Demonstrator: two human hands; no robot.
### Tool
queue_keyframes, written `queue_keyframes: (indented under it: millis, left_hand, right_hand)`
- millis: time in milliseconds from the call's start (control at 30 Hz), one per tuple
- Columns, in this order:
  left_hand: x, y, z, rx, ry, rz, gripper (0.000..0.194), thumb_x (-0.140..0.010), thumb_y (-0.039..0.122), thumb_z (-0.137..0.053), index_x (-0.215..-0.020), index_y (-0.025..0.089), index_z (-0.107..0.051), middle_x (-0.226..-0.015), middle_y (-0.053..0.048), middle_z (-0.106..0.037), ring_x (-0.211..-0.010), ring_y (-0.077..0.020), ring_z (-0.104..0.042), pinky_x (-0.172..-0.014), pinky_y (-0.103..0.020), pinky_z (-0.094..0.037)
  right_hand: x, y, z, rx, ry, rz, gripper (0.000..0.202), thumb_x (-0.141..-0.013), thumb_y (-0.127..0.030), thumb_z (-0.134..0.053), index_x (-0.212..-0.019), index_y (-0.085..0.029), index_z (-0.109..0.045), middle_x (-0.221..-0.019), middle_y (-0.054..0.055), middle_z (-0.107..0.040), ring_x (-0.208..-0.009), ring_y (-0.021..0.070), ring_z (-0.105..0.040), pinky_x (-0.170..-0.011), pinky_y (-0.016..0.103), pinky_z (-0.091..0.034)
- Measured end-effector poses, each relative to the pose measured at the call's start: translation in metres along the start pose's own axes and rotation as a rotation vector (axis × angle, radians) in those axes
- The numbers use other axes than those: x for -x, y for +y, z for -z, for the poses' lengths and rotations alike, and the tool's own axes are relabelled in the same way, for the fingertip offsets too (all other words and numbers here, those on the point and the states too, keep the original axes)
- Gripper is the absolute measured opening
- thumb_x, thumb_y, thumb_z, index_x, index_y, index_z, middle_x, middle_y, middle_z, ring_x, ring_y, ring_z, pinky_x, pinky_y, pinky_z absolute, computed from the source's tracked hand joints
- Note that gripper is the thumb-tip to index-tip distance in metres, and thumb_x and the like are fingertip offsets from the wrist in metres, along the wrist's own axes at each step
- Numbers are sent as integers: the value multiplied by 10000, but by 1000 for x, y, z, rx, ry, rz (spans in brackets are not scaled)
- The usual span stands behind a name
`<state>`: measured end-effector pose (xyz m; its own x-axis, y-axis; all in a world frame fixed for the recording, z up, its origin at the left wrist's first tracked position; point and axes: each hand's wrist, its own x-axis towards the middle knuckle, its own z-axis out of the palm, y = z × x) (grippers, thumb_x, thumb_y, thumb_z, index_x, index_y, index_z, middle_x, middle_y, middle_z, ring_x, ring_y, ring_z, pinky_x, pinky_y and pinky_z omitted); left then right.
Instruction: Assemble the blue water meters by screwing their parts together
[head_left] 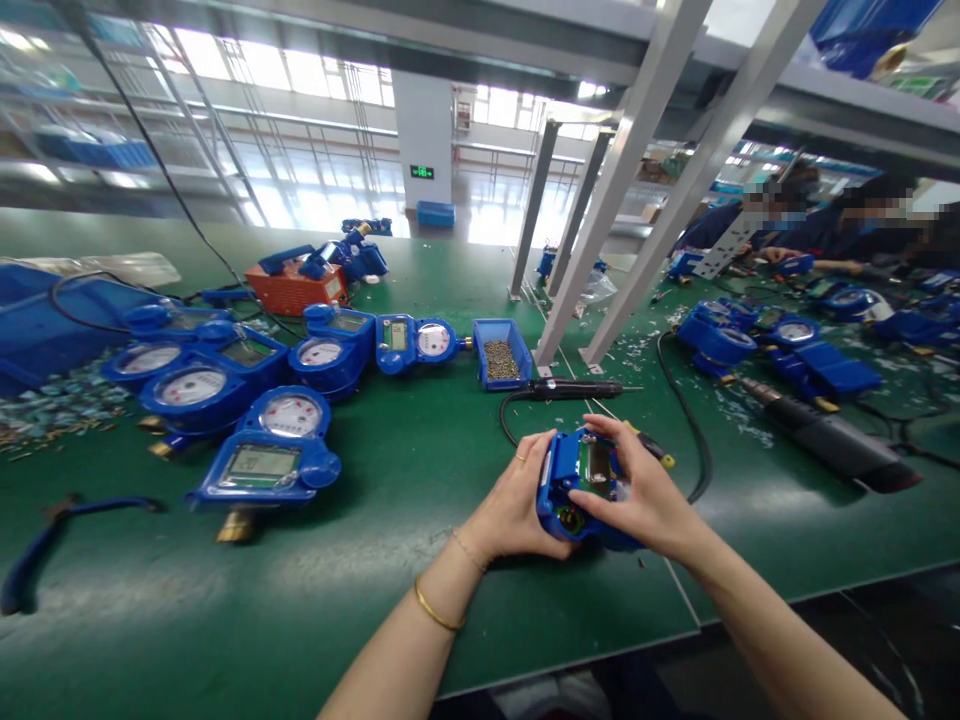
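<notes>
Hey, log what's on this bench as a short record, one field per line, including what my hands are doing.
Surface: green bench
Left hand: grips the left side of the blue housing
Right hand: grips its right side, thumb across the front
Left of hands: several blue meters, blue-handled pliers
Beyond hands: blue bin of small metal parts, black pen-shaped tool
Far left: orange-red box
Background right: people, blurred
</notes>
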<state>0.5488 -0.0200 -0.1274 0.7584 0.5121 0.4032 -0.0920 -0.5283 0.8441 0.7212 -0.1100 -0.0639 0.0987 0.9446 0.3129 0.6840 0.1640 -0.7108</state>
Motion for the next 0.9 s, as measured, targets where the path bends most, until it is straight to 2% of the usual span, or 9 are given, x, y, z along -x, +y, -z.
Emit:
queue_keyframes:
  millis: [67, 133, 233, 500, 633, 767, 833, 900]
  left_hand:
    - [2, -4, -2, -10, 7, -11, 1215, -479, 310, -883, -1492, 153, -231, -1455, -165, -319, -1391, -340, -325, -1229, -465, -285]
    - [3, -6, -4, -16, 14, -24, 1222, -479, 306, -883, -1496, 152, -223, -1443, -165, -332, -1383, -335, -336, -1222, -468, -299]
    - [2, -6, -4, -14, 20, -40, 1221, -460, 305, -890, -1485, 143, -245, -1423, -169, -349, -1365, -336, -357, -1214, -478, -315]
    - [0, -2, -3, -18, 24, -95, 1228, -420, 290, -906, -1461, 162, -267, -1407, -174, -355, -1350, -353, -369, -1203, -505, -339]
    - [2, -4, -2, -62, 8, -66, 1249, -465, 359, -942, -1478, 147, -242, -1414, -184, -362, -1358, -363, -361, -1196, -525, -343]
    - [3, -3, 0, -67, -89, -69, 1323, -526, 466, -945, -1521, 135, -139, -1525, -212, -255, -1454, -393, -214, -1240, -569, -220]
    - [2, -1, 0, -33, -89, -83, 1293, -530, 466, -940, -1513, 150, -162, -1518, -194, -283, -1439, -376, -263, -1243, -544, -221]
    - [1, 1, -1, 1, -51, -84, 1239, -516, 446, -934, -1486, 159, -217, -1460, -173, -361, -1380, -351, -360, -1221, -505, -282]
  right_hand:
    - [-7, -4, -2, 181, -34, 55, 715, -735, -418, -779, -1324, -202, -437, -1251, 137, -538, -1188, 322, -528, -1044, 545, -464]
    - [-11, -5, -4, 264, -16, 96, 620, -733, -386, -766, -1245, -187, -479, -1164, 128, -555, -1109, 317, -540, -985, 533, -487]
    - [-10, -2, -3, 260, 0, 140, 522, -736, -312, -745, -1182, -200, -498, -1122, 103, -561, -1054, 284, -555, -931, 460, -505]
    - [0, 0, 4, 221, 73, 231, 563, -758, -308, -752, -1242, -200, -484, -1187, 94, -541, -1123, 256, -547, -966, 379, -474]
    - [-4, -4, 1, 230, -5, 129, 578, -738, -311, -767, -1219, -206, -466, -1154, 85, -544, -1066, 255, -557, -953, 409, -471]
    - [-9, -9, -2, 256, -125, 111, 632, -699, -316, -812, -1209, -205, -456, -1155, 88, -536, -1074, 271, -528, -962, 441, -458]
    - [-10, -12, -3, 285, -142, 158, 573, -709, -286, -790, -1178, -202, -472, -1119, 83, -547, -1051, 272, -515, -939, 437, -461]
    - [-9, -12, -4, 296, -119, 199, 503, -716, -236, -748, -1143, -200, -484, -1076, 74, -553, -1018, 262, -513, -901, 411, -468]
